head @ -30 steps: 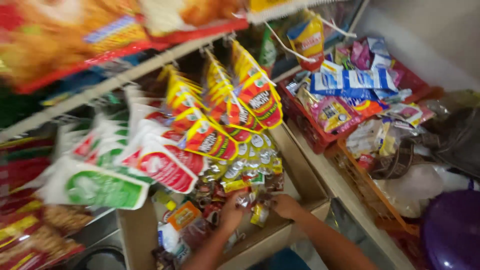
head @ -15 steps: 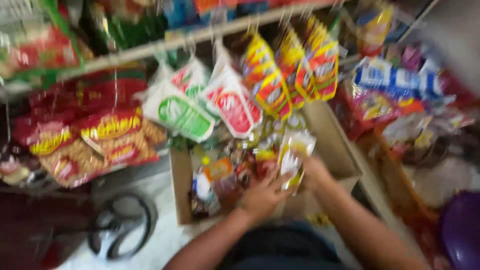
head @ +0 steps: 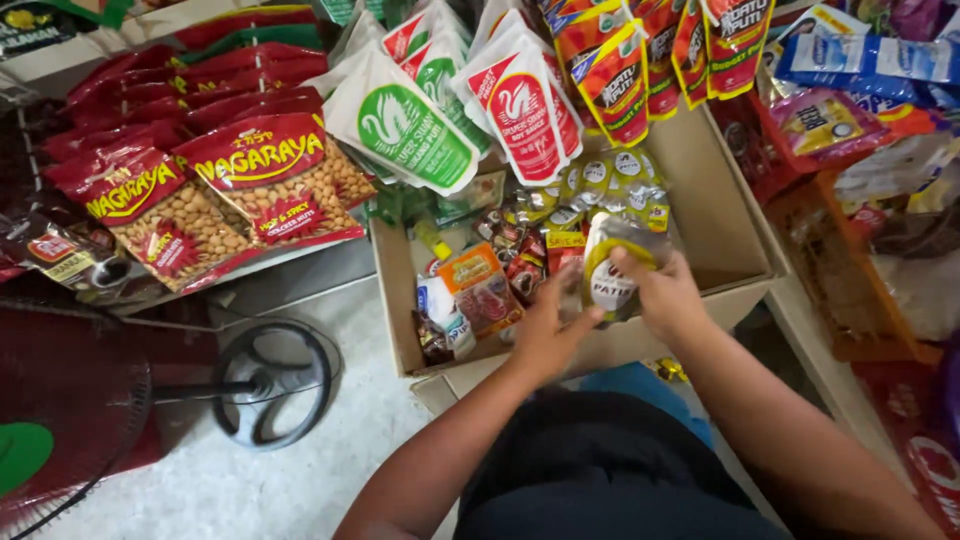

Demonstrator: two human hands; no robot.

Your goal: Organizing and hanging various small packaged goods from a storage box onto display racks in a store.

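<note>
Both hands hold one small silver sachet (head: 612, 270) with a yellow ring on its label, just above the near edge of an open cardboard box (head: 735, 255). My right hand (head: 662, 295) pinches its right side. My left hand (head: 545, 335) grips its lower left corner. The box is packed with many small sachets, among them an orange one (head: 480, 290) and a strip of silver ones (head: 610, 185).
White pouches with green and red labels (head: 420, 120) and orange-red pouches (head: 625, 70) hang over the box. Red bags of nuts (head: 270, 185) hang at the left. An electric fan's base (head: 275, 380) stands on the floor. Orange crates with packets (head: 850, 270) stand at the right.
The view has swung left and down, bringing the red nut bags and the fan into sight. Both hands have risen from among the sachets and now hold the silver one.
</note>
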